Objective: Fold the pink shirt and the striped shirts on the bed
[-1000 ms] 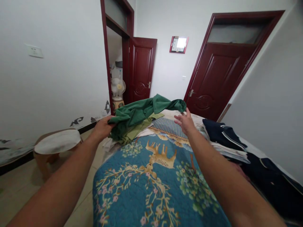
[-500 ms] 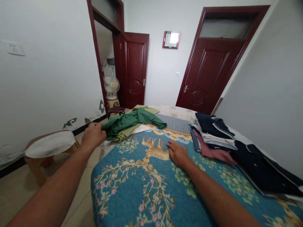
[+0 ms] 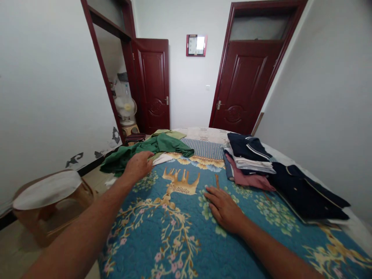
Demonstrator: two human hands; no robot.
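Observation:
My left hand (image 3: 138, 166) is over the near side of a heap of clothes at the bed's left edge. Its fingers point right and are mostly hidden behind the back of the hand, so I cannot tell whether they grip cloth. Around it lie a rumpled dark green garment (image 3: 171, 144), a light green garment (image 3: 173, 134) under it and a white cloth (image 3: 162, 158) by the fingertips. My right hand (image 3: 226, 209) lies flat on the blue flowered bedspread (image 3: 221, 255), its fingers apart and holding nothing.
To the right are a stack of folded clothes (image 3: 250, 157) and a dark navy garment (image 3: 305, 192). A stool with a white top (image 3: 49, 190) stands left of the bed. Beyond are an open door (image 3: 154, 85), a fan (image 3: 126, 108) and a shut door (image 3: 247, 85).
My left hand has left the green garment's left end and moved right over the heap. That end now spreads further left. My right hand stays flat; the view has turned slightly right.

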